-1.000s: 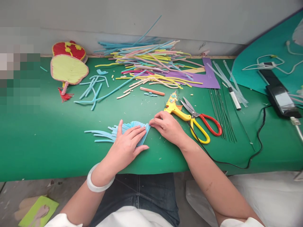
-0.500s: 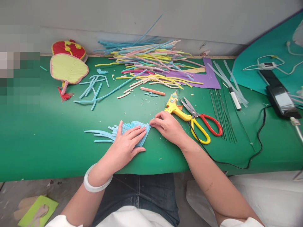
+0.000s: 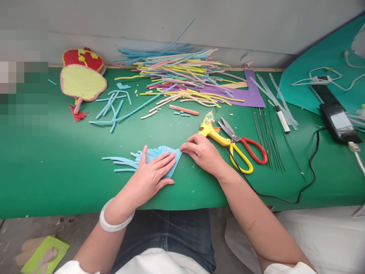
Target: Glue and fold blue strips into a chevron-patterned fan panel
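Observation:
A light blue piece made of pipe cleaners laid side by side (image 3: 161, 151) lies on the table, with several uneven ends sticking out to the left. My left hand (image 3: 152, 171) rests flat across it, fingers extended and thumb apart. At the piece's upper right corner, my right hand (image 3: 201, 154) is closed in a pinch on its edge; the fingertips partly hide that corner. Just beyond the right hand lies a yellow hot glue gun (image 3: 212, 131). Beside the gun are scissors (image 3: 242, 142) with one red and one yellow handle, blades apart.
A heap of coloured pipe cleaners (image 3: 176, 72) lies along the wall over purple foam sheet (image 3: 253, 97). Loose blue pipe cleaners (image 3: 107, 106) and finished fans (image 3: 82, 83) are at left. Thin green wires (image 3: 268, 140), a white marker (image 3: 283, 120), clear glue sticks (image 3: 285, 101) and a black cable (image 3: 309, 171) lie right.
Almost nothing differs. My left hand has shifted very slightly on the blue piece, while the right hand keeps its pinch at the corner.

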Motion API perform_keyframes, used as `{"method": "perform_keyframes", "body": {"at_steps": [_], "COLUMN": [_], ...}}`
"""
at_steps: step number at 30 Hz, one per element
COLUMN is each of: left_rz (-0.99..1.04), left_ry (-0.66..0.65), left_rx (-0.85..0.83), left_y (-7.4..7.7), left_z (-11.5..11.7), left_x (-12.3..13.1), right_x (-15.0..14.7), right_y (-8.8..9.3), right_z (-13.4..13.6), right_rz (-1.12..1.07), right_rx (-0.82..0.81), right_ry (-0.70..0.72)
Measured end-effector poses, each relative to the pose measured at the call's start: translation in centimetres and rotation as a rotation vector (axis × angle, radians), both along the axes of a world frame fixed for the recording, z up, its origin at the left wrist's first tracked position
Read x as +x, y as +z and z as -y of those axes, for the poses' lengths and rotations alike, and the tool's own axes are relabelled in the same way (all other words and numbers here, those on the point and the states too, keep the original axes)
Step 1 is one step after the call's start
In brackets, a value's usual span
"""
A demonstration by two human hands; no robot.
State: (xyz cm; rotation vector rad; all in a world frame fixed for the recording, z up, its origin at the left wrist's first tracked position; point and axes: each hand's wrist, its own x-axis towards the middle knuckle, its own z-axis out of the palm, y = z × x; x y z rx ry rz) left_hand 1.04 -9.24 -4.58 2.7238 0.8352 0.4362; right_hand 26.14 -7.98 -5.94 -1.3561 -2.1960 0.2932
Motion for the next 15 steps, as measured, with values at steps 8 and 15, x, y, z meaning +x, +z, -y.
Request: {"method": "perform_keyframes", "body": {"at_steps": [8, 15], "left_rz": [-0.019, -0.029], "left_ry": [0.004, 0.000], "left_rx": [0.041, 0.088], "left_y": [-0.23, -0.15], "left_z": [0.10, 0.18], "left_x": [0.11, 0.23], "right_x": [0.02, 0.04], "right_y": [-0.01, -0.08], "right_z": [-0.03, 0.01], "right_rz": [0.005, -0.002], "right_rx": [0.007, 0.016], "right_ry": [-0.007, -0.005]}}
